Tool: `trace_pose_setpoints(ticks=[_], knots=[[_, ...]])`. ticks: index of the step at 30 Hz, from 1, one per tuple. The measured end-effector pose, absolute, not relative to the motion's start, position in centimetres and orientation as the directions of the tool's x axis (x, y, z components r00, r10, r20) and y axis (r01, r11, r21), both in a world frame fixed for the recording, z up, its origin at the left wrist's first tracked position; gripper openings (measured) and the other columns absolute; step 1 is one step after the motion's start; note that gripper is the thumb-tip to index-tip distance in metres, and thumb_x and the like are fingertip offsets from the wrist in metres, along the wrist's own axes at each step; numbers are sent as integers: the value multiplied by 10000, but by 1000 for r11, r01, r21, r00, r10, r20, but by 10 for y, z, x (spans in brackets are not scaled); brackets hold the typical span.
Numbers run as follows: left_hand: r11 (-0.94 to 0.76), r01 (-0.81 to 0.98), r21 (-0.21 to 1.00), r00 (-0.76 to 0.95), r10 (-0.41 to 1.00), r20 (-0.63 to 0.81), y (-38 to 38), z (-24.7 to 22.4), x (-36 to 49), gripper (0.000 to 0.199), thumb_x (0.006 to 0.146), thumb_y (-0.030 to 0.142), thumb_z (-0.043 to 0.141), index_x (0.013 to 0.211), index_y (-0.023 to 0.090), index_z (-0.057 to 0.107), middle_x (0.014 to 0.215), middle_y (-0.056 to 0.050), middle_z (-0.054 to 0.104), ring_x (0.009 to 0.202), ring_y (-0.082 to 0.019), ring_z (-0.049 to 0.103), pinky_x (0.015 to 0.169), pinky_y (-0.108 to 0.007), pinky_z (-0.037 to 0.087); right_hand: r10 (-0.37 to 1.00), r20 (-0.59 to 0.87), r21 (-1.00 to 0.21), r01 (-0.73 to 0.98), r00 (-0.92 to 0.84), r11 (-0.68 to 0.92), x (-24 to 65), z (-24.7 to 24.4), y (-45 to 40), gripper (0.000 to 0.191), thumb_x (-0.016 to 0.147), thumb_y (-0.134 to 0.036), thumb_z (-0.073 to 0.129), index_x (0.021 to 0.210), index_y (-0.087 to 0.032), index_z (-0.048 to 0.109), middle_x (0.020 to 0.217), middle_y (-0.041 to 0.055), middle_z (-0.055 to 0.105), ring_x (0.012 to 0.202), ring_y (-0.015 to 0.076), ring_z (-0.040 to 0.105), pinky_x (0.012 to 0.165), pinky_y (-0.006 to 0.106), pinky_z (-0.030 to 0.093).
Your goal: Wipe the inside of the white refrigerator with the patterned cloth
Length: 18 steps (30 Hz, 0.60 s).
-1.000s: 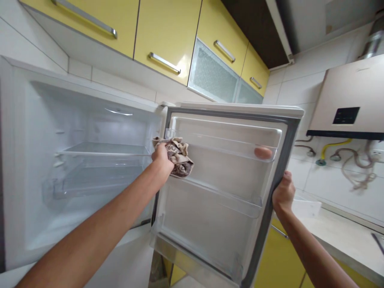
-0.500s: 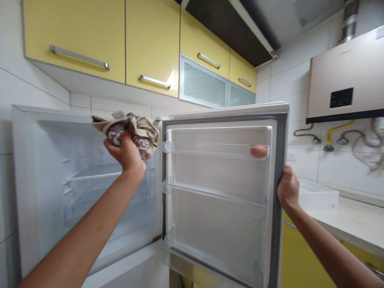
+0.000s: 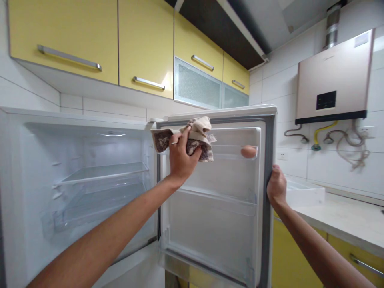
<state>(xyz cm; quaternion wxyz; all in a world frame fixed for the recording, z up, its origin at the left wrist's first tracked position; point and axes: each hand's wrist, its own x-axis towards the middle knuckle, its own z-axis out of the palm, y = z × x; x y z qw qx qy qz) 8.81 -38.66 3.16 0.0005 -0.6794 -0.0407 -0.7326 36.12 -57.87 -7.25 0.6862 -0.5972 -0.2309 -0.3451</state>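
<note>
A crumpled brown-and-cream cloth (image 3: 199,130) is bunched in my left hand (image 3: 183,156), fingers closed around it. That hand is in front of the upper left of the open fridge door (image 3: 210,224), by the top door shelf; whether the cloth touches the door I cannot tell. My right hand (image 3: 276,186) grips the door's outer right edge. An egg (image 3: 249,151) lies at the right end of the top door shelf (image 3: 223,152). On the left, the fridge interior (image 3: 105,150) stands open with glass shelves and a clear drawer.
Yellow wall cabinets (image 3: 147,44) with metal handles hang above the fridge. A water heater (image 3: 333,76) with hoses beneath is on the right wall. Behind the door a white box (image 3: 309,197) stands on the counter (image 3: 354,218).
My left hand has moved right with the cloth, from in front of the fridge interior to the door's upper left. My right hand keeps hold of the door edge. The view has shifted slightly right.
</note>
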Motion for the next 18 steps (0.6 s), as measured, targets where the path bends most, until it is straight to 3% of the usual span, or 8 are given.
trace_pose_setpoints(ticks=[6,12,18], knots=[[-991,107,-83,33,-80,996,-417,32,101,582,840,252,684,1404,200,548,1241,-129,595,1182,-296,553,1073,-441,442,-210,725,-660,749,656,59,359,-73,-579,873,855,-874,232,1077,-141,653,1118,150,663,1096,311,564,1013,477,405],[-929,187,-320,127,-300,945,-422,20,86,537,861,199,668,1389,206,569,1232,-133,595,1115,-288,566,1007,-423,478,-200,707,-680,730,678,71,359,-71,-581,928,816,-915,242,1060,-125,664,1099,152,673,1056,303,576,1018,479,410],[-890,244,-384,125,-364,923,-419,-2,45,520,861,146,642,1363,258,567,1208,-124,610,1093,-281,589,977,-438,513,-145,692,-708,704,707,57,362,-71,-582,880,861,-863,251,1078,-126,680,1011,126,676,976,292,576,929,465,440]])
